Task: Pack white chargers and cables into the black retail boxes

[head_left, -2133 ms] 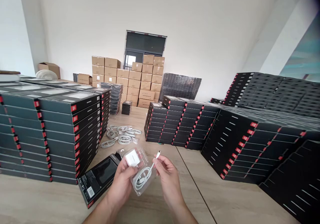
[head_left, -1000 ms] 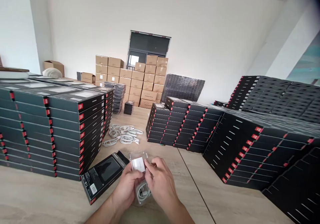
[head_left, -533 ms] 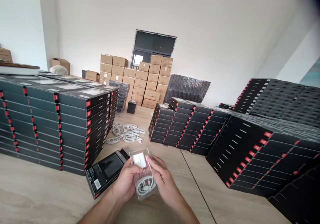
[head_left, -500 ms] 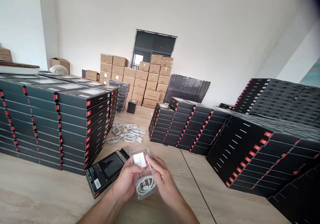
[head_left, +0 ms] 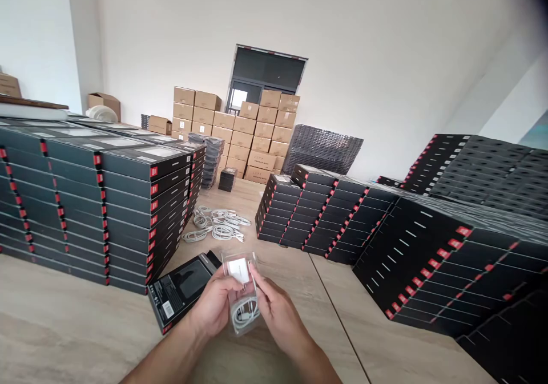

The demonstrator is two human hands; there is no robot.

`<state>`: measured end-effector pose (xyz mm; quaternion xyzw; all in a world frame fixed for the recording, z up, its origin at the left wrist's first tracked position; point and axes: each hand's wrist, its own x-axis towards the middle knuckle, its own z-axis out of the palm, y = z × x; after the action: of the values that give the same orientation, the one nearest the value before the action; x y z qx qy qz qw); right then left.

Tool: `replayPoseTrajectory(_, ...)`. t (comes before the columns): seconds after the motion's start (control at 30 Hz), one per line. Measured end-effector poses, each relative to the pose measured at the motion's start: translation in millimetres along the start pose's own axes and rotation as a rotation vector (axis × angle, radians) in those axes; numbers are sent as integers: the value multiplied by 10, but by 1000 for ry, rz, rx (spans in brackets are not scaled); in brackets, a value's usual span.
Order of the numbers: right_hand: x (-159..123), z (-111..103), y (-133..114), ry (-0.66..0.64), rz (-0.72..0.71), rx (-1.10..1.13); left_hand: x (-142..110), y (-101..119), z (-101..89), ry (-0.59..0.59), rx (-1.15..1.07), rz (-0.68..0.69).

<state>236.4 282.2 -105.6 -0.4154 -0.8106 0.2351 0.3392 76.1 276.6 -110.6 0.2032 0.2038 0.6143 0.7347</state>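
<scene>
My left hand (head_left: 214, 303) is closed around the left side of a clear plastic tray (head_left: 234, 327), with the thumb over its middle. A white charger plug (head_left: 238, 272) sits in the tray's upper part, and a coiled white charging cable (head_left: 247, 314) lies in the lower part. On the tray's right side, my right hand (head_left: 278, 310) has its fingers on the end of that cable, which runs up along the edge. Beside my left hand, a flat black box (head_left: 177, 292) lies on the table, its far end flap open.
Several coiled white cables (head_left: 222, 224) lie farther back on the wooden table (head_left: 295, 275). Tall stacks of black boxes stand at left (head_left: 128, 218) and right (head_left: 325, 213). Behind are a small dark stack (head_left: 227, 180), cardboard cartons (head_left: 244, 138) and stacked dark trays (head_left: 323, 150).
The view has shifted slightly. The cable coil sits a little farther left in the tray, and more cable shows along the right edge beside my right fingers. Both hands keep their places.
</scene>
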Motion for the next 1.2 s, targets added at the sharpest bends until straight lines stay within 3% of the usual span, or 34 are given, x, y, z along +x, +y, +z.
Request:
replayPoseTrajectory(0.2, -14, 179, 11, 112, -102, -93, -19, 108, -12, -55, -8, -15)
replayPoseTrajectory(0.43, -15, 81, -46, 156, -24, -69, -72, 75, 9, -147, 138, 13)
replayPoseTrajectory(0.63, -19, 16, 24, 78, -57, -80, -59, 21, 41, -78, 137, -42)
replayPoseTrajectory(0.9, -21, 218, 83, 159, -85, -297, -38, 34, -9, 10, 114, -68)
replayPoseTrajectory(1.07, -48, 171, 6, 141, -38, 22, -53, 114, 19, -53, 127, -62)
replayPoseTrajectory(1.2, -18, 79, 44, 230, 194, 437, -53, 147, 42, -65, 125, -70)
